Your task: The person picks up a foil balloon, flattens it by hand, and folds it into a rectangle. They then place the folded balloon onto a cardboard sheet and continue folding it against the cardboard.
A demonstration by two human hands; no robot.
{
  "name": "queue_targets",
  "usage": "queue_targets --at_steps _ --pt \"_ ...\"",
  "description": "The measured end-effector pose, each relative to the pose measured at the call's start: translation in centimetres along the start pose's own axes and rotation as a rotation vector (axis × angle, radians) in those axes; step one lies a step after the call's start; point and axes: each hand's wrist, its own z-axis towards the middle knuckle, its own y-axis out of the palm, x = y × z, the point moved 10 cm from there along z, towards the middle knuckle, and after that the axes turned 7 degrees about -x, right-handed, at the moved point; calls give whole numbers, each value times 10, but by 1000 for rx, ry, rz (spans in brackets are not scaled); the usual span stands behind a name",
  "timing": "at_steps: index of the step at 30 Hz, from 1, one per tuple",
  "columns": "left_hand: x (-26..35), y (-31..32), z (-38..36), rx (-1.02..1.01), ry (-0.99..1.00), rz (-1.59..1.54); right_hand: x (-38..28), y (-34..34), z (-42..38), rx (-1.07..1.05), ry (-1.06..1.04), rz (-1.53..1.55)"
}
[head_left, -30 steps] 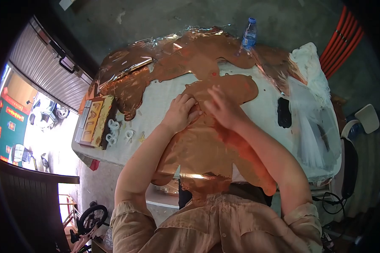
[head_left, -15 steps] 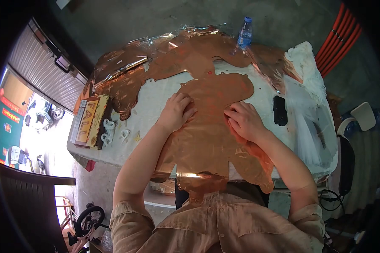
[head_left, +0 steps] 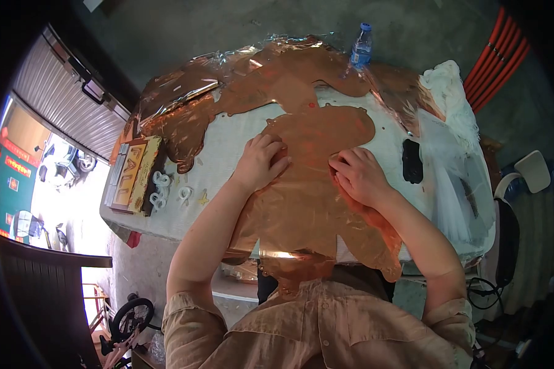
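A flat, copper-coloured foil balloon (head_left: 295, 212) with rounded lobes lies in front of me, its lower end hanging over the table edge toward my shirt. My left hand (head_left: 261, 163) is closed at the balloon's left edge, fingers bent and thumb lying on the foil. On the opposite edge my right hand (head_left: 360, 175) pinches the foil between thumb and fingers. Below that hand the edge is folded and shows a redder sheen. More copper foil sheets (head_left: 277, 77) lie beyond, close to the balloon's top.
At the left stand boxes (head_left: 135, 175) beside white ribbon rolls (head_left: 160, 187). A water bottle (head_left: 361, 46) stands at the far edge. To the right lie a black phone-like object (head_left: 412, 161), clear plastic bags (head_left: 446, 184) and a white fluffy cloth (head_left: 449, 98), all on the white-covered table (head_left: 218, 138).
My left thumb has stretched out a little across the foil. My right hand keeps its pinch on the edge. The whole view has shifted slightly.
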Motion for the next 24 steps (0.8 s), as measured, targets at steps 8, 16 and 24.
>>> queue_targets --at_steps 8,16,24 --pt "2 -2 0 -15 -31 42 -2 -1 0 -9 -17 -12" --pt "-1 -2 -1 -4 -53 48 -1 2 -1 -53 5 -17" --pt "0 -3 -1 6 -53 65 -3 1 -1 -45 -12 -43"
